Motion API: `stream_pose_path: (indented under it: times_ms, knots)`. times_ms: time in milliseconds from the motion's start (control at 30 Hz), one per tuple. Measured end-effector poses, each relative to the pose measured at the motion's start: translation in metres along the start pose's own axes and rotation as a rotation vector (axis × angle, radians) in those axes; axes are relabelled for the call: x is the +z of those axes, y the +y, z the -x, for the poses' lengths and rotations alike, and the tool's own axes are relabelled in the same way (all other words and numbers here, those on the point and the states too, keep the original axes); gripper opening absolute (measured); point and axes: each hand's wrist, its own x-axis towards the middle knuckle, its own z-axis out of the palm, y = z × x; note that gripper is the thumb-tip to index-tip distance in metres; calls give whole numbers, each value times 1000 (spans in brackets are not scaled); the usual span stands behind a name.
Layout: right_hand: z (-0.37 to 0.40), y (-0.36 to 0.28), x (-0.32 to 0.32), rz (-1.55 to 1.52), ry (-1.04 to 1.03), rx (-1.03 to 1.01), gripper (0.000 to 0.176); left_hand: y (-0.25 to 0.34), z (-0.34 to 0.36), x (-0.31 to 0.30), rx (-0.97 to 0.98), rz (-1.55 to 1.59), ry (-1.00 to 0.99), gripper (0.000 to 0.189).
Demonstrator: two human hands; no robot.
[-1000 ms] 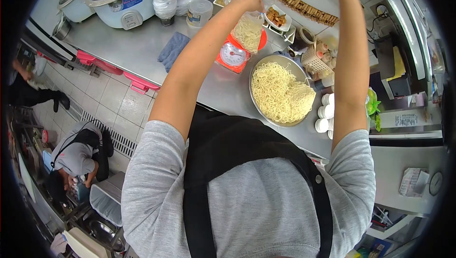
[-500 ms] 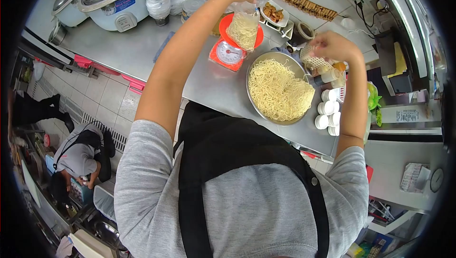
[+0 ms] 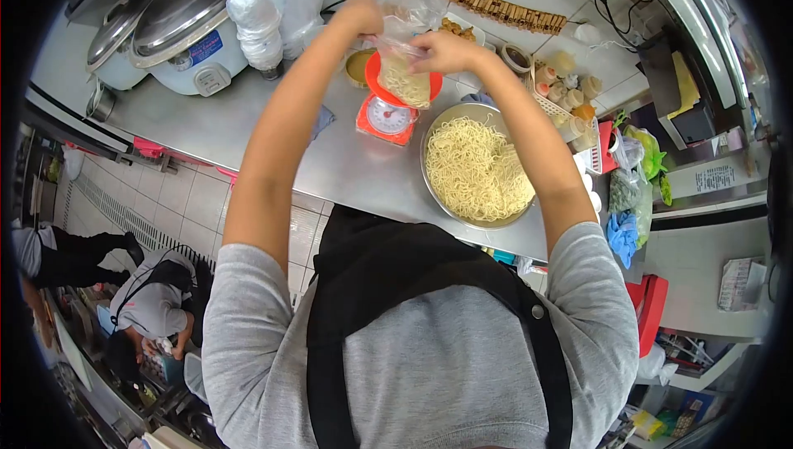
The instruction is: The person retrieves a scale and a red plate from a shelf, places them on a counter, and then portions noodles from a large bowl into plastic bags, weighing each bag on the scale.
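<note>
A clear plastic bag of noodles (image 3: 403,80) rests on the red dish (image 3: 372,77) of an orange kitchen scale (image 3: 388,118). My left hand (image 3: 362,17) is closed on the left side of the bag's upper part. From the right, my right hand (image 3: 448,52) pinches the bag just above the noodles; its fingertips are partly hidden. Loose plastic stands up above both hands. Close by on the right, a large metal bowl (image 3: 427,175) holds a heap of yellow noodles (image 3: 477,170), partly behind my right forearm.
Rice cookers (image 3: 186,23) and wrapped cup stacks (image 3: 256,28) stand at the left of the steel counter (image 3: 330,170). Sauce bottles (image 3: 570,94) sit in a basket at right, near bagged greens (image 3: 648,152). A co-worker (image 3: 157,292) bends over at lower left.
My right hand has moved left from near the bottles and now grips the bag. My left hand has come lower beside the bag. The view has shifted slightly.
</note>
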Motion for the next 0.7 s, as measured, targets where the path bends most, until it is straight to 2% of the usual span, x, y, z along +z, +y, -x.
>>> stream_pose_path:
  times_ms: [67, 133, 200, 267, 333, 400, 433, 467, 567, 667, 700]
  knots:
    - [13, -2, -24, 234, 24, -95, 28, -31, 15, -16, 93, 434, 54, 15]
    - [34, -30, -44, 103, 167, -195, 25, -37, 48, -43, 127, 649, 76, 12]
    - [43, -55, -58, 142, 310, -316, 21, -33, 83, -68, 238, 739, 214, 10]
    - [55, -90, -75, 146, 365, -311, 19, -35, 102, -88, 272, 838, 352, 59]
    - [66, -110, -74, 152, 425, -299, 17, -31, 136, -102, 275, 876, 372, 59]
    - [72, -123, -66, 139, 527, -388, 16, -31, 162, -95, 284, 912, 392, 59]
    - [73, -119, -54, 182, 566, -457, 20, -35, 169, -83, 326, 883, 394, 33]
    - [75, -117, -39, 199, 536, -478, 22, -40, 176, -68, 367, 855, 397, 9]
    - [77, -95, 31, 127, 359, -465, 25, -57, 185, 6, 222, 866, 241, 15]
    - [77, -57, 119, 120, -25, -292, 16, -82, 174, 128, 106, 794, 95, 20]
    - [79, -48, 136, 125, -153, -237, 13, -81, 178, 150, 37, 878, 48, 19]
